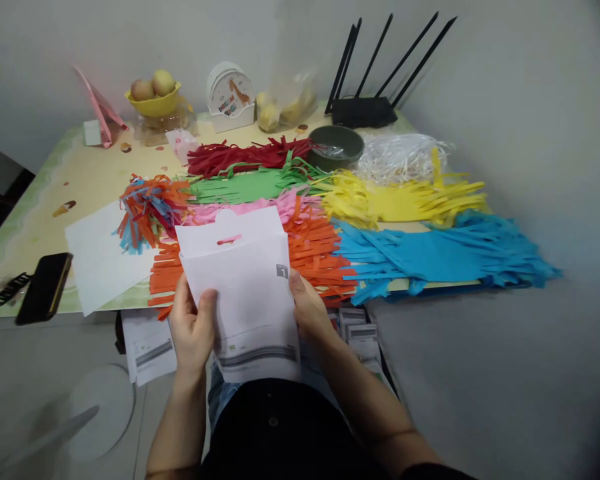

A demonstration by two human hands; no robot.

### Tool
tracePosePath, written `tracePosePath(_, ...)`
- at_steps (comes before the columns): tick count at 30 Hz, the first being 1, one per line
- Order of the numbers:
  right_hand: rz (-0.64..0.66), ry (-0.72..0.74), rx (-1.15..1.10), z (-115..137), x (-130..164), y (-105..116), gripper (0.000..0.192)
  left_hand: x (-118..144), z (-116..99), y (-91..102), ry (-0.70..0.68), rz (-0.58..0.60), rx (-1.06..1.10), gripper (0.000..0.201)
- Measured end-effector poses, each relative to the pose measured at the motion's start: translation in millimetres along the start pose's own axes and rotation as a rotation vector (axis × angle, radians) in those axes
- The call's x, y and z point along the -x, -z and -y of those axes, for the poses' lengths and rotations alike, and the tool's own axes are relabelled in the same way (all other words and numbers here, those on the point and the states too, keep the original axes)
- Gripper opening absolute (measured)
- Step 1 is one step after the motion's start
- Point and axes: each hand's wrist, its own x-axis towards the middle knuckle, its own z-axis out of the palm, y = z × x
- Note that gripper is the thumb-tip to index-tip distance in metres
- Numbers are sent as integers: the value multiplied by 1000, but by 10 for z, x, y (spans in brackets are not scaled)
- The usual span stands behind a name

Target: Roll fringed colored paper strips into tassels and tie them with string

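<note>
A white paper packet [253, 287] with a hang slot near its top is held upright in front of my body. My left hand [194, 320] grips its left edge, thumb lying on the front face. On the opposite edge my right hand [307, 303] is closed, with the thumb near a small grey mark. Behind the packet lie fringed orange paper strips [317, 250], partly hidden by it. Pink fringe [265, 205] and green fringe [240, 187] lie farther back. A mixed-colour tassel bundle [153, 207] rests beyond my left hand.
Blue fringe [430, 250], yellow fringe [405, 200] and red fringe [245, 157] spread across the table [40, 220]. A dark green bowl [336, 150] stands near white strips [403, 157] and a black router [364, 112]. A phone [45, 287] lies on white paper's left; more packets [363, 340] sit below the table.
</note>
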Motion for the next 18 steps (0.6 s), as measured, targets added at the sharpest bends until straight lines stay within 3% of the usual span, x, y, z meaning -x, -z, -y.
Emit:
tracePosePath(4, 54, 110, 56, 53, 18, -16, 60, 36, -48, -27, -46, -27, -148, 46)
tracePosePath(12, 42, 306, 309, 2, 115, -36, 70, 60, 40, -54, -139, -98, -313, 44)
tracePosePath(15, 55, 343, 288, -28, 93, -30, 63, -21, 54, -26, -213, -102, -324, 60)
tracePosePath(18, 62, 371, 291, -41, 84, -17, 56, -177, 6, 33, -267, -5, -307, 77)
